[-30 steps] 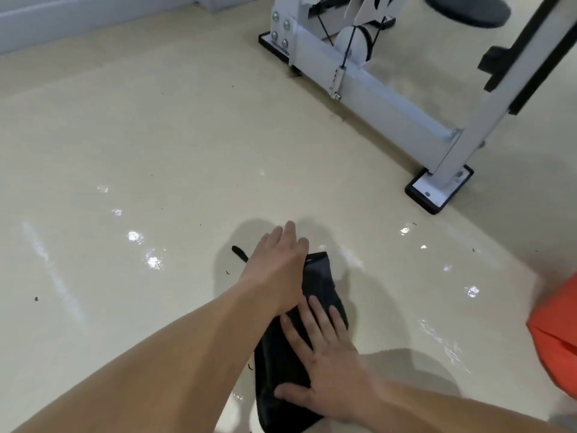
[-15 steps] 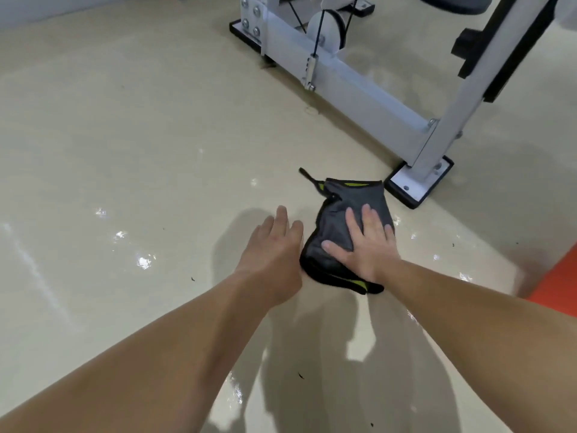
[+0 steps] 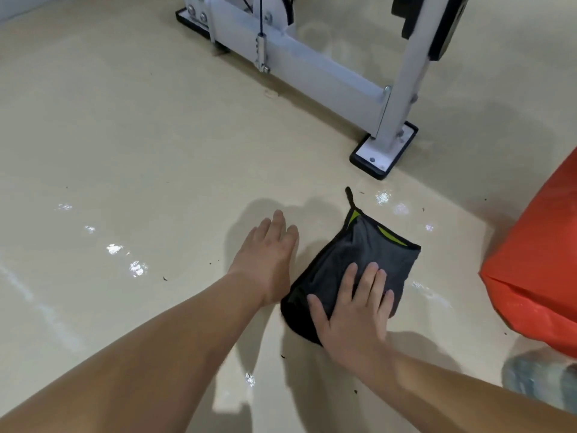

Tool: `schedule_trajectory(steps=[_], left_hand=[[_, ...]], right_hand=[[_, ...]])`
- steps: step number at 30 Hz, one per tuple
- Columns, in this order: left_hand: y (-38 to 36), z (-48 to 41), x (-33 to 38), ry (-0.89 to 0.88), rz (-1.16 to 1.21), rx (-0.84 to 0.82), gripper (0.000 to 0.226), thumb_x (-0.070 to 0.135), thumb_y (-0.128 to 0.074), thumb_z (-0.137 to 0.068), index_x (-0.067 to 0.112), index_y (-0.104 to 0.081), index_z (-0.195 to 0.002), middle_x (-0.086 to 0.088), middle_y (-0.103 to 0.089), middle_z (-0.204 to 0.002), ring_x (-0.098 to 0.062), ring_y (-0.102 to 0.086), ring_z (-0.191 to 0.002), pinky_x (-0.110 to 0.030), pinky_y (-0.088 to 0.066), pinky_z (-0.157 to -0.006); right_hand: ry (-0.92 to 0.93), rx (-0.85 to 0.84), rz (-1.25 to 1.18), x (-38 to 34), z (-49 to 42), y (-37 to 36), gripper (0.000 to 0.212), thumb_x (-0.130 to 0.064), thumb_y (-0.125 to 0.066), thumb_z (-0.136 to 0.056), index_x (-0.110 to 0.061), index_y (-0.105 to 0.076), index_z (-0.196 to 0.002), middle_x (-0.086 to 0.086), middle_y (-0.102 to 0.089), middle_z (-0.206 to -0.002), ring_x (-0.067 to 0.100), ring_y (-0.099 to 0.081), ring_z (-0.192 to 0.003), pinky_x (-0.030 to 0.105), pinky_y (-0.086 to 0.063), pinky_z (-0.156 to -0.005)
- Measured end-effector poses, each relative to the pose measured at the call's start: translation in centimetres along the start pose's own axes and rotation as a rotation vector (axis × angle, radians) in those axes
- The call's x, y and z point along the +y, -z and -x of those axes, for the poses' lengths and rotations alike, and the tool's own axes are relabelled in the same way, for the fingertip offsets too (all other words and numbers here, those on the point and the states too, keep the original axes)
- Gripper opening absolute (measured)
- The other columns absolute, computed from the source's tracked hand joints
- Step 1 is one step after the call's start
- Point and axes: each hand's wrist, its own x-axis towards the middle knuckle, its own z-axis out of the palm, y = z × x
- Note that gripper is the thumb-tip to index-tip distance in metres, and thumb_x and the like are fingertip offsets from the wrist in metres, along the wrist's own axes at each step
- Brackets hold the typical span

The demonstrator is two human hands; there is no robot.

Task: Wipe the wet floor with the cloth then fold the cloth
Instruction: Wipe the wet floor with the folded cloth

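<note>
A dark grey cloth (image 3: 371, 254) with black trim and yellow-green edging lies folded flat on the glossy beige floor (image 3: 131, 145). A short black loop sticks out from its far corner. My right hand (image 3: 352, 310) presses flat on the near half of the cloth, fingers straight and spread. My left hand (image 3: 268, 254) rests flat on the bare floor just left of the cloth, fingers straight, holding nothing. Shiny wet patches (image 3: 134, 267) glint to the left and beyond the cloth.
A white metal machine frame (image 3: 312, 73) with a black-edged foot plate (image 3: 384, 154) stands close behind the cloth. An orange bag (image 3: 537, 282) sits at the right edge. Small dark specks dot the floor.
My right hand slid the cloth away from me, toward the frame's foot, off my left hand's side. My left hand came off the cloth onto the bare floor.
</note>
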Motion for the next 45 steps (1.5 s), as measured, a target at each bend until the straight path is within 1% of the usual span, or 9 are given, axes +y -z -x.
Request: schedule_trajectory(steps=[3, 7, 10, 17, 22, 28, 33, 38, 45], left_hand=[[0.2, 0.0, -0.8, 0.019, -0.004, 0.003, 0.091, 0.009, -0.055, -0.086, 0.015, -0.005, -0.162, -0.017, 0.014, -0.170, -0.035, 0.004, -0.158, -0.042, -0.009, -0.128], [0.9, 0.4, -2.5, 0.086, 0.044, 0.033, 0.093, 0.019, -0.062, -0.088, 0.017, -0.005, -0.162, -0.017, 0.013, -0.170, -0.033, 0.004, -0.159, -0.042, -0.011, -0.128], [1.9, 1.9, -4.1, 0.120, 0.041, 0.046, 0.089, 0.026, -0.060, -0.090, 0.016, -0.007, -0.161, -0.018, 0.011, -0.170, -0.033, 0.000, -0.158, -0.042, -0.013, -0.127], [5.1, 5.6, -8.4, 0.100, -0.110, 0.038, 0.072, 0.018, -0.050, -0.089, 0.013, -0.022, -0.155, -0.018, -0.001, -0.170, -0.034, -0.007, -0.156, -0.041, -0.018, -0.125], [1.4, 9.9, -12.8, 0.102, -0.177, 0.034, 0.082, 0.012, -0.043, -0.080, 0.008, -0.015, -0.157, -0.022, -0.004, -0.169, -0.039, 0.006, -0.158, -0.046, -0.010, -0.127], [-0.6, 12.9, -12.6, 0.021, -0.278, -0.194, 0.083, 0.029, -0.054, -0.089, 0.013, -0.014, -0.160, -0.018, 0.004, -0.168, -0.043, 0.003, -0.154, -0.051, -0.011, -0.126], [0.3, 11.2, -7.7, -0.090, -0.297, -0.209, 0.062, 0.029, -0.060, -0.088, 0.014, -0.042, -0.145, -0.016, -0.026, -0.156, -0.038, -0.021, -0.146, -0.048, -0.024, -0.121], [0.6, 11.4, -3.4, -0.253, -0.330, -0.228, 0.044, 0.019, -0.060, -0.088, 0.013, -0.057, -0.132, -0.018, -0.038, -0.147, -0.035, -0.038, -0.135, -0.042, -0.038, -0.110], [4.1, 13.2, -3.1, -0.239, -0.350, -0.454, 0.032, 0.009, -0.055, -0.096, 0.010, -0.062, -0.127, -0.008, -0.061, -0.120, -0.025, -0.059, -0.102, -0.034, -0.046, -0.077]], right_hand=[[0.087, -0.034, -0.020, -2.1, 0.9, -1.1, 0.097, -0.075, -0.022, -0.093, -0.004, -0.030, -0.158, 0.032, -0.022, -0.163, 0.049, -0.020, -0.152, 0.065, -0.018, -0.118], [0.341, -0.083, 0.073, -3.6, -3.2, 1.2, 0.103, -0.085, 0.000, -0.086, -0.017, 0.011, -0.162, 0.022, 0.024, -0.165, 0.039, 0.025, -0.153, 0.059, 0.009, -0.123], [0.330, -0.144, 0.120, -6.5, -8.2, 3.9, 0.103, -0.089, -0.005, -0.085, -0.024, 0.027, -0.158, 0.017, 0.038, -0.161, 0.035, 0.035, -0.149, 0.058, 0.015, -0.122], [0.116, -0.004, 0.064, -12.2, -8.0, 2.7, 0.097, -0.082, 0.001, -0.089, -0.020, 0.014, -0.162, 0.022, 0.020, -0.167, 0.041, 0.018, -0.154, 0.060, 0.006, -0.123], [0.260, -0.014, 0.157, -13.2, -3.7, 1.5, 0.096, -0.081, 0.001, -0.090, -0.018, 0.015, -0.162, 0.024, 0.021, -0.167, 0.042, 0.020, -0.154, 0.059, 0.004, -0.124], [0.431, -0.216, 0.192, -9.6, 8.5, -2.0, 0.093, -0.079, -0.018, -0.095, -0.016, -0.018, -0.163, 0.021, -0.009, -0.169, 0.037, -0.005, -0.157, 0.056, -0.013, -0.120], [0.343, -0.386, 0.097, -7.9, 12.0, 2.7, 0.089, -0.080, -0.015, -0.091, -0.034, 0.019, -0.160, 0.003, 0.034, -0.165, 0.020, 0.033, -0.151, 0.043, 0.007, -0.127], [0.168, -0.410, -0.060, -6.6, 14.6, 11.2, 0.069, -0.060, -0.042, -0.099, -0.019, -0.031, -0.153, 0.002, -0.034, -0.153, 0.025, -0.023, -0.150, 0.034, -0.023, -0.121], [0.154, -0.414, 0.225, -6.1, 13.7, 12.1, 0.075, -0.063, -0.037, -0.100, -0.021, -0.017, -0.159, 0.006, -0.037, -0.153, 0.032, -0.040, -0.141, 0.049, -0.040, -0.110]])
